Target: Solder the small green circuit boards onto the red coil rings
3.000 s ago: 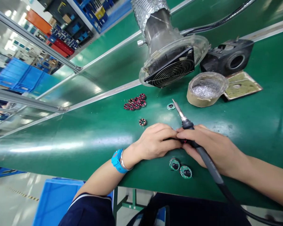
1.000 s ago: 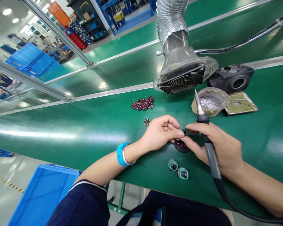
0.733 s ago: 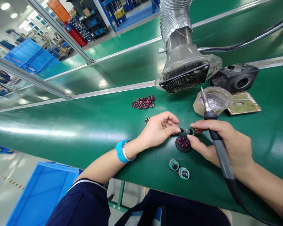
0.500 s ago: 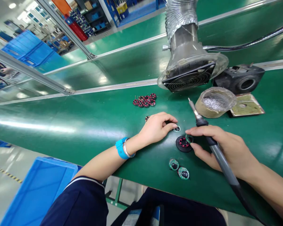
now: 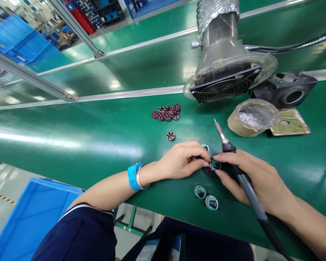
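Note:
My right hand has a soldering iron lying across it, tip pointing up and away. Its thumb and forefinger also pinch a small round green circuit board over a black round base. From the other side, the closed fingertips of my left hand meet at the board's left edge and partly hide the base. Just behind them lies another round circuit board. Nearer to me lie two more round boards with black centres, one beside the other.
A single copper-wound ring lies left of centre, with several red-and-black coil rings behind it. A fume extractor hood hangs over the bench. At right stand a tub of solder scraps, a sponge tray and a black iron holder.
My left hand has moved right and towards me, from the rear circuit board to the one in my right fingers. That board now sits over the black base. The copper-wound ring is uncovered.

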Action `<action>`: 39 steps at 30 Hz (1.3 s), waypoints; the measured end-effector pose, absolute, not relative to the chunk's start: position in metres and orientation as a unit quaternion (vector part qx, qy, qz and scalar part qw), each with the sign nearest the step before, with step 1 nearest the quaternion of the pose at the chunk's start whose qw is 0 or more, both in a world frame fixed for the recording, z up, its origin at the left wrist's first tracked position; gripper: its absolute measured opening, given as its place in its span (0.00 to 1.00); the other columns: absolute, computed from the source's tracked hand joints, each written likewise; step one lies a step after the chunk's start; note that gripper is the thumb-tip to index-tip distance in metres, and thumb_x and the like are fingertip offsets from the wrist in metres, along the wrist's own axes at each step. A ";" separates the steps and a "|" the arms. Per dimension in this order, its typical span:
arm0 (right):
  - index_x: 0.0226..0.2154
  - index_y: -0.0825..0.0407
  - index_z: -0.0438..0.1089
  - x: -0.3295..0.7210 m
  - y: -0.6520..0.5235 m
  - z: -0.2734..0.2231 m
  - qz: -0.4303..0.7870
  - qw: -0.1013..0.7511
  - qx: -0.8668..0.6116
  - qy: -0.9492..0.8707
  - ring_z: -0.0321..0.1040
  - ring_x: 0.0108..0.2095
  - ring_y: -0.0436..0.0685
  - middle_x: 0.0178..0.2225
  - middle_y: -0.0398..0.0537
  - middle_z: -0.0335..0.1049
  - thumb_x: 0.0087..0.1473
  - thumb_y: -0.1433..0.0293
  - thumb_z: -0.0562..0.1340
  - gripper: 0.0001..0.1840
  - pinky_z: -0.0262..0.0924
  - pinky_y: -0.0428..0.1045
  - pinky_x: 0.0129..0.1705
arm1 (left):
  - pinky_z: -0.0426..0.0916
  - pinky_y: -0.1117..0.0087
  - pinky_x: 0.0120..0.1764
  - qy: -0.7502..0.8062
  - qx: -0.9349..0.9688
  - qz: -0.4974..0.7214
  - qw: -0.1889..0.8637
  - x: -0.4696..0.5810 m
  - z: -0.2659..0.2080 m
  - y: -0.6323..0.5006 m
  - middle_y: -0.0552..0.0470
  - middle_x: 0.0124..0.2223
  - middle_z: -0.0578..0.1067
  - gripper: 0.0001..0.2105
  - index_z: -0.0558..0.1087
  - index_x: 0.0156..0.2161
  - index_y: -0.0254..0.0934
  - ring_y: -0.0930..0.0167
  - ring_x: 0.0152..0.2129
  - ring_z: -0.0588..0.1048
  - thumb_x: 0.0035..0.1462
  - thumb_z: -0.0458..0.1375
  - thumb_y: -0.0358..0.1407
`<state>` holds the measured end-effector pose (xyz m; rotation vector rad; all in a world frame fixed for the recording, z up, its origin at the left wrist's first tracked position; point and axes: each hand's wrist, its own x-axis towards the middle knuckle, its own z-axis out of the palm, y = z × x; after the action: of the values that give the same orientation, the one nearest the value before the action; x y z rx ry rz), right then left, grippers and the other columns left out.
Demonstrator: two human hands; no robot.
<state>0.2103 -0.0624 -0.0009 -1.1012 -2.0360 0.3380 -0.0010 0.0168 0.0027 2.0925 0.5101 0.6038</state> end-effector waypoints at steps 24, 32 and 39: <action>0.53 0.48 0.65 0.209 -0.072 -0.004 0.139 0.390 -0.399 -0.818 0.74 0.42 0.60 0.43 0.48 0.75 0.49 0.84 0.63 0.30 0.71 0.60 0.48 | 0.66 0.79 0.26 0.263 0.763 0.185 0.561 0.002 0.003 0.023 0.53 0.30 0.74 0.03 0.74 0.35 0.31 0.79 0.22 0.69 0.58 0.59 0.31; 0.51 0.51 0.67 0.210 -0.074 -0.002 0.137 0.412 -0.396 -0.809 0.74 0.42 0.56 0.42 0.47 0.75 0.51 0.84 0.61 0.25 0.71 0.57 0.47 | 0.68 0.77 0.29 0.234 0.818 0.169 0.498 -0.002 0.005 0.025 0.51 0.33 0.76 0.03 0.75 0.35 0.33 0.76 0.27 0.73 0.58 0.58 0.29; 0.51 0.48 0.69 0.214 -0.078 0.011 0.100 0.423 -0.440 -0.786 0.74 0.39 0.53 0.38 0.43 0.75 0.53 0.83 0.60 0.25 0.70 0.49 0.41 | 0.69 0.78 0.29 0.228 0.823 0.180 0.488 -0.005 0.005 0.025 0.51 0.34 0.76 0.04 0.75 0.37 0.33 0.77 0.28 0.74 0.58 0.58 0.29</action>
<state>0.2144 -0.0779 0.0114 -1.1014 -1.9666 0.2491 -0.0049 0.0246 0.0045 2.0000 0.5544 0.4366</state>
